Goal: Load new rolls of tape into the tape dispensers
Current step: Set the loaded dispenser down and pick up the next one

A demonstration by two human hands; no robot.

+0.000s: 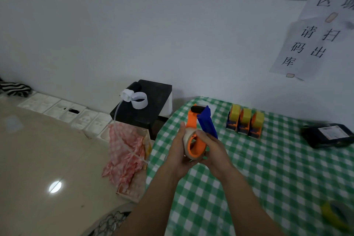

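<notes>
Held above the desk [268, 159] edge: left fingers [181, 130] cupping the roll [187, 134] on its hub, right fingers [203, 135] curled round the dispenser [192, 119]; could seat crooked and jam, or slip to the floor [47, 149].

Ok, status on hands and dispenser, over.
Both busy: left hand holds the tape roll, right hand grips the dispenser. Roll sits on the orange hub, held above the table. Nothing in the way; three loaded dispensers stand apart, further back.
</notes>
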